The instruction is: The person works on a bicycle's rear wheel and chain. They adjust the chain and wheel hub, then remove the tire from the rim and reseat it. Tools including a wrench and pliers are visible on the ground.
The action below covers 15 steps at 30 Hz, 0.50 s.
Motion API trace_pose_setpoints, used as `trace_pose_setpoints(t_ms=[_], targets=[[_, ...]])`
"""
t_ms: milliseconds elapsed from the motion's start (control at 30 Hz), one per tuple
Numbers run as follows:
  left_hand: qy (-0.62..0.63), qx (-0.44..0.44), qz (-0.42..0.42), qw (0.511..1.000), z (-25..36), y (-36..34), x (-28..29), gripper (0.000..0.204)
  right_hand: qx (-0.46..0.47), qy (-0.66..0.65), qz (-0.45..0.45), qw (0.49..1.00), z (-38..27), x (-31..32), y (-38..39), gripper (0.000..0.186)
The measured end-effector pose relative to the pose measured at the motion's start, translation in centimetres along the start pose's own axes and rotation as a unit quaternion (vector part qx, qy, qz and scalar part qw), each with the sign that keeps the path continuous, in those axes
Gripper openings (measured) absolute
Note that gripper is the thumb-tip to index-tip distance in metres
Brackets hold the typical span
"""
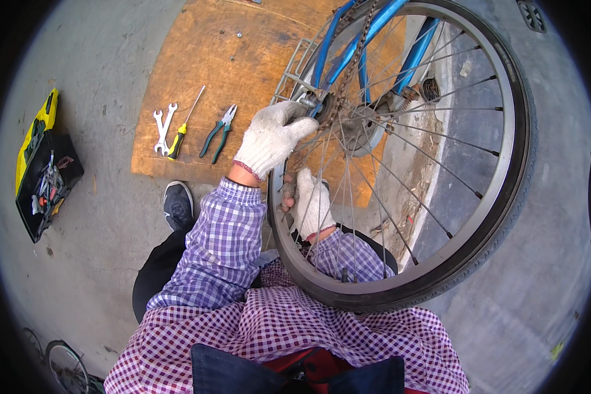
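Note:
A bicycle wheel (509, 131) with a black tyre leans in front of me, joined to a blue bicycle frame (369, 41). My left hand (274, 138), in a white knit glove, is closed at the metal axle fitting (314, 104) beside the hub (361, 128); its fingertips are partly hidden. The rusty chain (354, 62) runs down close to those fingers. Seen through the spokes, my right hand (312, 202), gloved too, is lower, near the rim. Its fingers are curled with soiled tips, and what they hold, if anything, does not show.
A worn wooden board (197, 72) carries two open-end wrenches (164, 129), a yellow-black screwdriver (179, 138), green-handled pliers (218, 134) and small metal parts (238, 35). An open black-and-yellow toolbox (49, 177) stands at the left. Another bicycle's wheel (67, 368) shows at lower left.

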<state>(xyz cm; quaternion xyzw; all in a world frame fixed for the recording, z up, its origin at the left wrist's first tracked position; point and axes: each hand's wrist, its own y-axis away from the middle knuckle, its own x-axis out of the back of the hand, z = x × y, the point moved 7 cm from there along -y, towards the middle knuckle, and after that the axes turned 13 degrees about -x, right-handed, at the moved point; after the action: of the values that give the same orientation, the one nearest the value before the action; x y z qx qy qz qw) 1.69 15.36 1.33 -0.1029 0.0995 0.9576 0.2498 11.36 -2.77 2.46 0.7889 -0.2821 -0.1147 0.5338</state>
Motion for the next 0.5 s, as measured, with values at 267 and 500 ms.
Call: trace_pose_setpoints(t_ms=[267, 500], targets=[[0.07, 0.01, -0.028, 0.997, -0.1, -0.5, 0.6, 0.034, -0.008, 0.02, 0.007, 1.0, 0.1, 0.0, -0.7, 0.052], [0.041, -0.012, -0.037, 0.998, -0.1, -0.8, 1.1, 0.035, -0.016, 0.016, 0.005, 1.0, 0.1, -0.3, -0.1, 0.053]])
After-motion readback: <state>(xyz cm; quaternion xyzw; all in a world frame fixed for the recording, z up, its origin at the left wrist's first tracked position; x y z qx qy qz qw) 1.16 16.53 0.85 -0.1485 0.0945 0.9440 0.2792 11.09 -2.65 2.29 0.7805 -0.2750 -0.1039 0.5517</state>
